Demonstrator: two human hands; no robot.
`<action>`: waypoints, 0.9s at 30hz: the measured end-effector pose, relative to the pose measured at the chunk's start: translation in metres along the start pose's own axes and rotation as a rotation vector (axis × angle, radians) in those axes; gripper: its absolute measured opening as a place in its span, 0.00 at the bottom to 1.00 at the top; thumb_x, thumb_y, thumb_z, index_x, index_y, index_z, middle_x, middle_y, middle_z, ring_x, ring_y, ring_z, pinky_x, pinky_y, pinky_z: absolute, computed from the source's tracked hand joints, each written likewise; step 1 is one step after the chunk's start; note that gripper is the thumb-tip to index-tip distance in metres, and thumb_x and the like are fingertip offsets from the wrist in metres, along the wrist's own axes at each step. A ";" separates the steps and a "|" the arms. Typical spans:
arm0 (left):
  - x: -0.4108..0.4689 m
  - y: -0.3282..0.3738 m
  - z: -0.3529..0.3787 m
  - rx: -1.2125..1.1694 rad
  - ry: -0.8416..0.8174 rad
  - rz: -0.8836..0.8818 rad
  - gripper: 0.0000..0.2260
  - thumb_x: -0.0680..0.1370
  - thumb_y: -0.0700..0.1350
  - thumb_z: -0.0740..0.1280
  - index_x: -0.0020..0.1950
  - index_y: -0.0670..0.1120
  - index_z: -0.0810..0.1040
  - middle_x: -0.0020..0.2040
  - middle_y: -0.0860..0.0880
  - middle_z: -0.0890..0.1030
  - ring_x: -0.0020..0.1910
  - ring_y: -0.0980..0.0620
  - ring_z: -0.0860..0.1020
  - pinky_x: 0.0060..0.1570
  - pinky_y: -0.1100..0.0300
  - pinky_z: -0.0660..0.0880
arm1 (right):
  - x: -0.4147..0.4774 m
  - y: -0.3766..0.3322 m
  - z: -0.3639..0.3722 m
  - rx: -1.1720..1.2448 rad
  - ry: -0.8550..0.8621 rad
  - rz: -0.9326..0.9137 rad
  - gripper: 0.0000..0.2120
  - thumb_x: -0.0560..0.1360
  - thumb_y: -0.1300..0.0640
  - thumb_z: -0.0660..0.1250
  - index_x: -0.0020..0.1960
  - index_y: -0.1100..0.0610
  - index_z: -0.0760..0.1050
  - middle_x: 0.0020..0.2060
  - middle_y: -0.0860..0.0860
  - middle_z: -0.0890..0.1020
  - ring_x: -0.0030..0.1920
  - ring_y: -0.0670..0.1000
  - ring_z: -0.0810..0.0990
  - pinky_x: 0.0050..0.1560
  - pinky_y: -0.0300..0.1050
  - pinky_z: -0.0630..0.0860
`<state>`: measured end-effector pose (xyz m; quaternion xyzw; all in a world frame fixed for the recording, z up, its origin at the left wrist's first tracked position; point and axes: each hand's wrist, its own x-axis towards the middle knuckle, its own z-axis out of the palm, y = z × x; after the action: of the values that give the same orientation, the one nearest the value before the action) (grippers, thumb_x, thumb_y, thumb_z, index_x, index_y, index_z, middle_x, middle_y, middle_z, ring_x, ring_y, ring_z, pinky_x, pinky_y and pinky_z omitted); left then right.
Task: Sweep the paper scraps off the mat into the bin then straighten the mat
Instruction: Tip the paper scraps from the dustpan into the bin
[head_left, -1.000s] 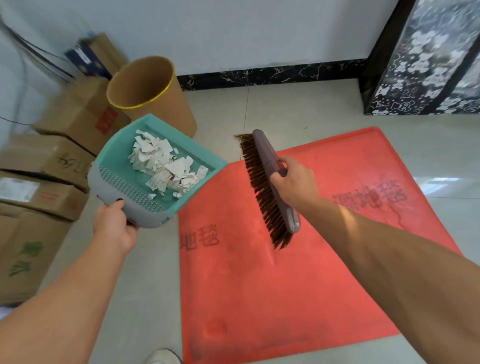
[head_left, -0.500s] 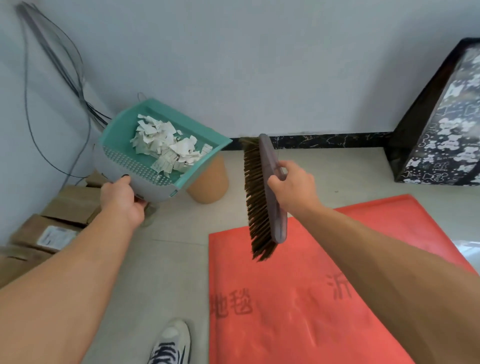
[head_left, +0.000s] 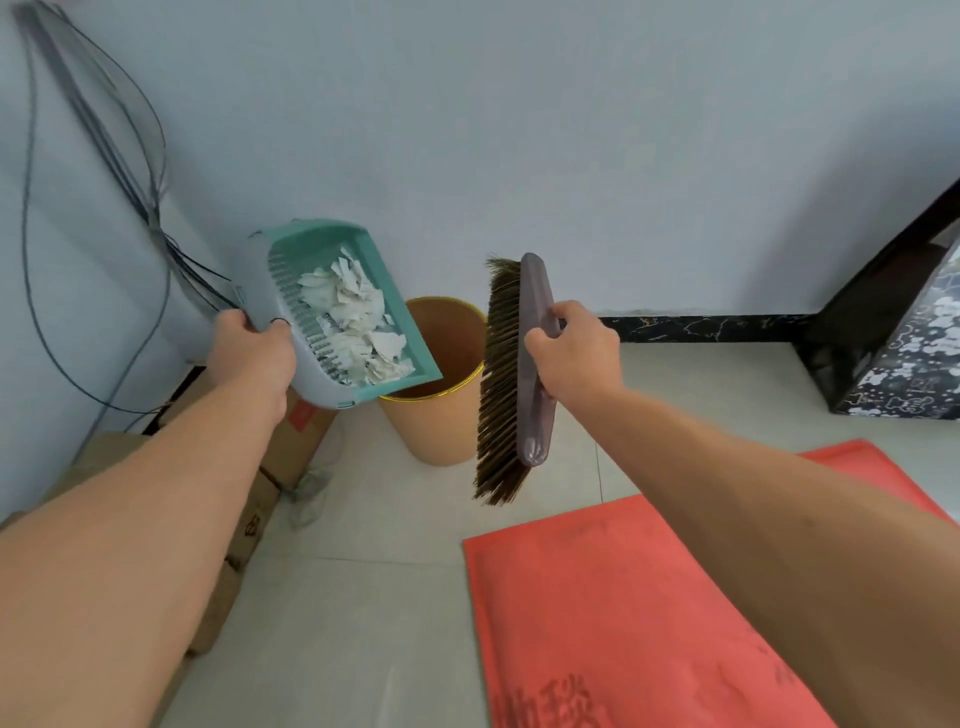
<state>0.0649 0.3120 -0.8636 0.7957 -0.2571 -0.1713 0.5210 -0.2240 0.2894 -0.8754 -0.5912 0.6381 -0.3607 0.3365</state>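
My left hand (head_left: 254, 358) grips a teal and grey dustpan (head_left: 311, 270), tilted with its open lip down over the rim of a round tan bin (head_left: 441, 431). White paper scraps (head_left: 358, 327) lie heaped inside the pan, slid toward the lip. My right hand (head_left: 571, 358) holds a brown-bristled hand brush (head_left: 511, 374) upright in the air, just right of the bin, bristles facing left. The red mat (head_left: 623, 613) lies on the floor at the lower right, partly under my right forearm, with no scraps visible on it.
Cardboard boxes (head_left: 291, 441) are stacked along the left wall under my left arm. Dark cables (head_left: 104, 156) hang down the wall at the left. A black patterned cabinet (head_left: 904, 343) stands at the right. Pale floor tiles (head_left: 363, 597) lie between boxes and mat.
The view has shifted toward the bin. My left hand has brought the dustpan over the bin and tipped its lip down; the scraps have slid toward the lip. The brush stays raised.
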 end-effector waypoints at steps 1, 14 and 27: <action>0.006 0.003 0.004 0.049 -0.010 0.031 0.11 0.79 0.47 0.64 0.60 0.48 0.73 0.54 0.47 0.78 0.48 0.46 0.75 0.49 0.53 0.74 | 0.005 -0.008 0.009 -0.011 0.002 0.000 0.20 0.76 0.53 0.62 0.67 0.54 0.71 0.51 0.52 0.76 0.49 0.56 0.80 0.51 0.54 0.80; 0.058 0.042 0.044 0.535 -0.243 0.342 0.11 0.81 0.46 0.62 0.63 0.46 0.71 0.58 0.42 0.78 0.47 0.46 0.74 0.42 0.53 0.70 | 0.065 -0.051 0.065 -0.152 -0.060 0.148 0.14 0.77 0.54 0.61 0.60 0.58 0.72 0.46 0.53 0.74 0.45 0.56 0.75 0.43 0.47 0.74; 0.073 0.095 0.058 0.724 -0.384 0.389 0.09 0.82 0.46 0.61 0.59 0.44 0.70 0.59 0.40 0.79 0.52 0.41 0.78 0.39 0.53 0.72 | 0.068 -0.090 0.055 -0.159 -0.219 0.384 0.17 0.79 0.53 0.61 0.66 0.54 0.69 0.49 0.53 0.76 0.43 0.52 0.76 0.31 0.40 0.71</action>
<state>0.0705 0.1950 -0.8001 0.8174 -0.5370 -0.1138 0.1746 -0.1358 0.2142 -0.8266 -0.5193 0.7249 -0.1726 0.4184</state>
